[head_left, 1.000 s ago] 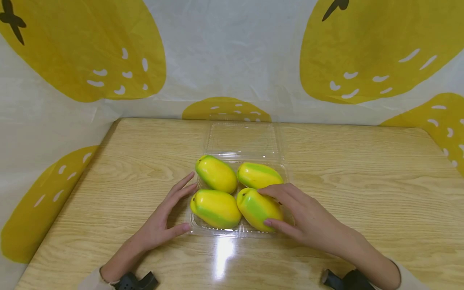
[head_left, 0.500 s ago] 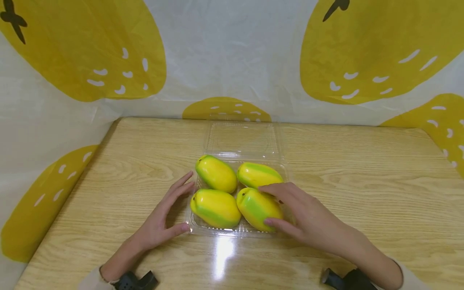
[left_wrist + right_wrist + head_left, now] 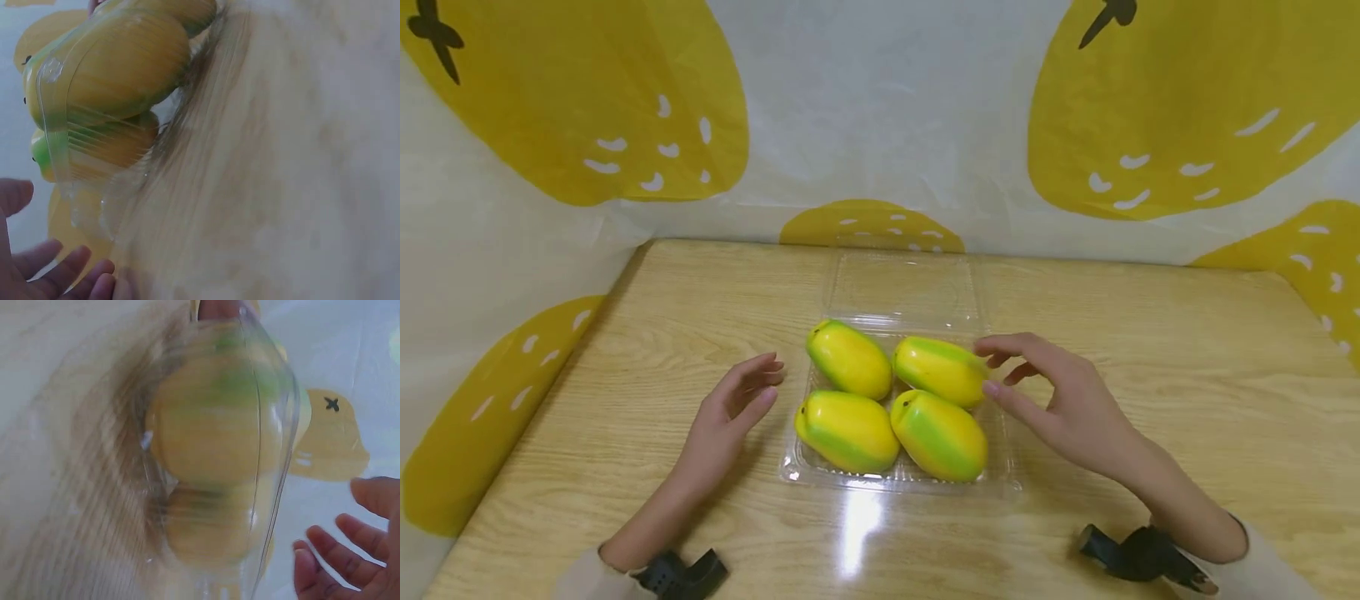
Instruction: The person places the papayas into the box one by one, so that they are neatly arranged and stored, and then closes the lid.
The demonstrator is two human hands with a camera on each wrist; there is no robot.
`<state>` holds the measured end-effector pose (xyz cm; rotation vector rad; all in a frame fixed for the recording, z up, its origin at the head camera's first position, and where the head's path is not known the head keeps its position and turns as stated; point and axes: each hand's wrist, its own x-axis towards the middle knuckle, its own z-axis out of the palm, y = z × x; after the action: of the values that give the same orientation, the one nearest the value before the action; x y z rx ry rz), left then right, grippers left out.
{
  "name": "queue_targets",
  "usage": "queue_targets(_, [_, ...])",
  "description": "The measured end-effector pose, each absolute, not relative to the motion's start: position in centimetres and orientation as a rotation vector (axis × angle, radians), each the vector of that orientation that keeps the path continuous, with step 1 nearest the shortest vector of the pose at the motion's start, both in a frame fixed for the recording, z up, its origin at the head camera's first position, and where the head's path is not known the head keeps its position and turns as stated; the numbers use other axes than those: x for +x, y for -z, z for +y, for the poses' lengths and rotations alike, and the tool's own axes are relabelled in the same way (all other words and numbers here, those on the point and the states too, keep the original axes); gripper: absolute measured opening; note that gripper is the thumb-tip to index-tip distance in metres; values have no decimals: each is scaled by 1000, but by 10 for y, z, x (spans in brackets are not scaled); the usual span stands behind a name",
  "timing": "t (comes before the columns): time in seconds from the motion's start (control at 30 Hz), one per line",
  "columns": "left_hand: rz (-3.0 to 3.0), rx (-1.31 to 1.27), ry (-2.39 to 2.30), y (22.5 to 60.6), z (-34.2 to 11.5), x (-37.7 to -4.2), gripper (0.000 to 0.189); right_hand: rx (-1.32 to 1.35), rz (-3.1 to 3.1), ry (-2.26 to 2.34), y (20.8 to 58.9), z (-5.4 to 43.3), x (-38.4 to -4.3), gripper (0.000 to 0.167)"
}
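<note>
So I've got four yellow-green fruits sitting in a clear plastic tray (image 3: 1006,467) right in front of me on the wood-grain worktop (image 3: 1172,333): far-left fruit (image 3: 850,360), far-right fruit (image 3: 938,369), near-left fruit (image 3: 847,433) and near-right fruit (image 3: 940,436), all packed in close together. The clear lid (image 3: 906,287) lies open behind them, toward the cloth (image 3: 887,108) with its big yellow fruit print. My right hand (image 3: 1067,400) is up by the outer end of the far-right fruit, fingers loosely bent and open; honestly can't tell if the tips are touching it or just beside it. My left hand (image 3: 718,421) hangs out to the left of the tray, clear of it, fingers relaxed and open too. I'm wearing a black wrist camera on each arm, left one (image 3: 681,575) and right one (image 3: 1138,554), just by the sleeves.
</note>
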<state>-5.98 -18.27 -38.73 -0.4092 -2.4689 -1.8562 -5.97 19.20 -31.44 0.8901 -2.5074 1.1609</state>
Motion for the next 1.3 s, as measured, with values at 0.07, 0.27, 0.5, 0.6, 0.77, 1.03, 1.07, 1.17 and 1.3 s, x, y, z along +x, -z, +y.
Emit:
queue_targets(0.07, [-2505,-355,1866,383,-181,-63,44,809,-2511,-1272,314,197,-66,46])
queue_targets(0.27, [-2556,-360,1860,370,-178,-82,47,515,-2506,-1597,314,212,-86,35])
queue_targets(0.5, [-2434,-384,1988,353,-169,-111,45,283,-2456,-1848,319,220,-105,43])
queue_targets(0.6, [-2360,-365,2019,348,-161,-121,43,254,-2478,-1912,323,218,-113,49])
queue_targets(0.77, [-2328,-278,2077,341,-149,-136,41,171,-2503,-1934,328,212,-119,54])
queue_targets(1.03, [-2299,-188,2283,335,-145,-152,49,51,-2537,-1960,332,207,-124,57])
queue_targets(1.07, [-2310,-200,2293,336,-144,-153,49,38,-2549,-1971,333,206,-124,57])
queue_targets(1.17, [-2327,-224,2323,336,-141,-154,51,4,-2575,-2010,333,205,-126,59])
queue_targets(1.3, [-2316,-224,2348,335,-140,-155,52,-24,-2604,-2045,335,204,-127,60])
